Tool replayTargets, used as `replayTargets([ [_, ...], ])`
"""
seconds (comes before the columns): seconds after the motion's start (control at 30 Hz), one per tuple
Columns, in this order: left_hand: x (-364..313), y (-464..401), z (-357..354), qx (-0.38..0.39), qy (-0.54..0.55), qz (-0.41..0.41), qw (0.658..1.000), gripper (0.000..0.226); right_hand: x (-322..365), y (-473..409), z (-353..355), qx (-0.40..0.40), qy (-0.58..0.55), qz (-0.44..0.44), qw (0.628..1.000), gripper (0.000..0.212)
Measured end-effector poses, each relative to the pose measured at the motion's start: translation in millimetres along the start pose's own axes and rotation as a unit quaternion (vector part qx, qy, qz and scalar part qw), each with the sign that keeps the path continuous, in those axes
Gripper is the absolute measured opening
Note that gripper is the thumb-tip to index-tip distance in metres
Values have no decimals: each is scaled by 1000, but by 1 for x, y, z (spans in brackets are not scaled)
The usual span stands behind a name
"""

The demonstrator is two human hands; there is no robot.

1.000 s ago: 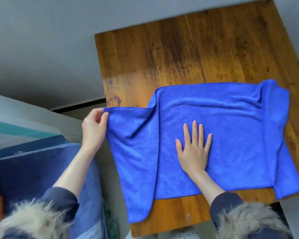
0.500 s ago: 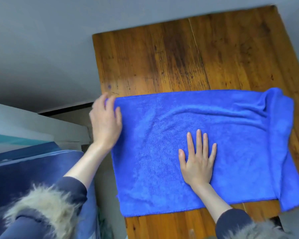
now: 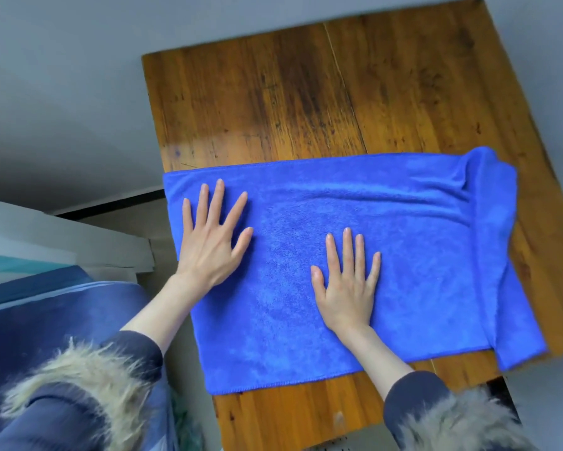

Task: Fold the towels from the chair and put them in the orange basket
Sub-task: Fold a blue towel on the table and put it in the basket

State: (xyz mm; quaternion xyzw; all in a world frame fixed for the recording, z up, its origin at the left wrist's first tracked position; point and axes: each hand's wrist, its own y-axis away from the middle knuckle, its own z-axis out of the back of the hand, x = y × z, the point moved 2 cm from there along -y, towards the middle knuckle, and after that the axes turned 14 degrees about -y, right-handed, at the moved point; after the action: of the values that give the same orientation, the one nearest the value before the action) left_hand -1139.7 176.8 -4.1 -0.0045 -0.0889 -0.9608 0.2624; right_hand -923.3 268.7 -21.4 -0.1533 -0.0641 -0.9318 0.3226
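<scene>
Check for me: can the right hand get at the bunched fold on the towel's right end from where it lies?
Probably yes. The right hand lies flat on the blue towel, and only smooth cloth lies between it and the bunched fold. The left hand presses the far end, out of the way.

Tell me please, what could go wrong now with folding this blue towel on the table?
The blue towel's right end is bunched and hangs past the wooden table's near right corner, so it may drag the cloth off or make a crooked fold. Both hands, left hand and right hand, press flat near the left part, leaving that end loose.
</scene>
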Motion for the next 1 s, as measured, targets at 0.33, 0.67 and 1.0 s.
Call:
replayTargets([
  [0.33,-155,35,16,-40,32,-124,991,50,-104,-2,89,-164,-203,-51,964,31],
  [0.67,-274,8,15,-43,-35,-186,981,45,-220,17,123,-44,-96,-280,954,46],
  [1.0,-287,9,2,-13,-69,-161,985,50,-268,-7,153,-94,-292,-340,889,12],
])
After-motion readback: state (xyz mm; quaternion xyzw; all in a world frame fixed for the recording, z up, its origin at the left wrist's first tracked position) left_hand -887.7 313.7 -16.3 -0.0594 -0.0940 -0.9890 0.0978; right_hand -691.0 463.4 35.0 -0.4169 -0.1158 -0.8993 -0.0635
